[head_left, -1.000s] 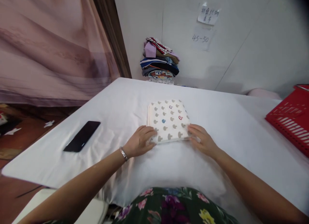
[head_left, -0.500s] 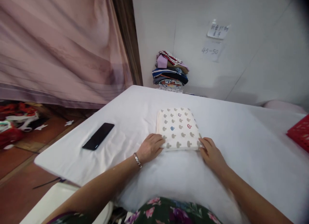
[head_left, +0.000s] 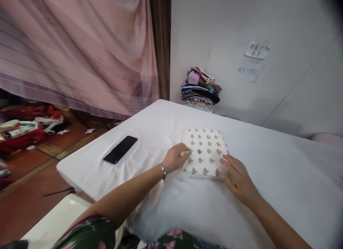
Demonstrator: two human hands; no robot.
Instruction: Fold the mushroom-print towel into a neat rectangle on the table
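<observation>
A folded cream cloth [head_left: 205, 152] with grey mushroom prints, plus a few blue and red ones, lies flat as a squarish packet on the white-covered table. At its left edge is my left hand [head_left: 175, 157], fingertips resting on the top surface, thumb apart from the fingers. My right hand [head_left: 238, 175] lies along the right edge near the front corner, its fingers stretched out and touching the cloth. Neither hand lifts it. A silver bracelet [head_left: 162, 171] circles my left wrist.
A black phone [head_left: 120, 149] lies on the white tablecloth [head_left: 160, 120] to the left. Folded clothes [head_left: 200, 89] are stacked beyond the far edge, by the wall. A pink curtain [head_left: 107, 55] hangs at left. A white stool [head_left: 59, 220] stands below the table.
The view has swung left, so everything sits farther right. My left hand has slid up the cloth's left edge from the front corner. My right hand's fingers have straightened at the right edge.
</observation>
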